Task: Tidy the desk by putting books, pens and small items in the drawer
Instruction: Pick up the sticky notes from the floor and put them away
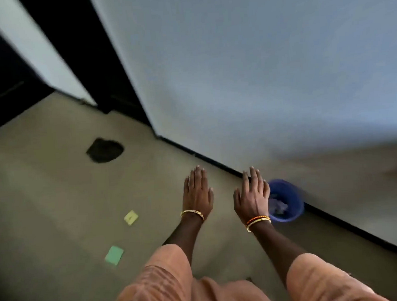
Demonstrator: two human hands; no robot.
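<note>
We are looking down at a pale blue-grey wall (257,65) that is filling most of the upper view, with a dark door frame (74,41) slanting along its left side. Below it a dull beige floor (44,194) is spreading out, meeting the wall at a black skirting strip (217,163). The whole view is smeared by motion.

Our two forearms are reaching forward from peach-coloured sleeves (168,280). A blue bucket (288,198) is standing on the floor against the skirting, with something crumpled and pale inside it, partly hidden behind our right hand. A dark patch (104,150) is lying on the floor to the left, well apart from the hands.

Our left hand (197,192) is stretching out flat, fingers straight and together, grasping nothing. Our right hand (252,193) is doing the same, fingers extended and empty. Bangles (192,213) are circling both wrists.

Two small items are lying on the floor left of our arms: a green pad (114,255) nearer us and a yellow pad (131,217) beyond it. We are seeing no desk or drawer in view.
</note>
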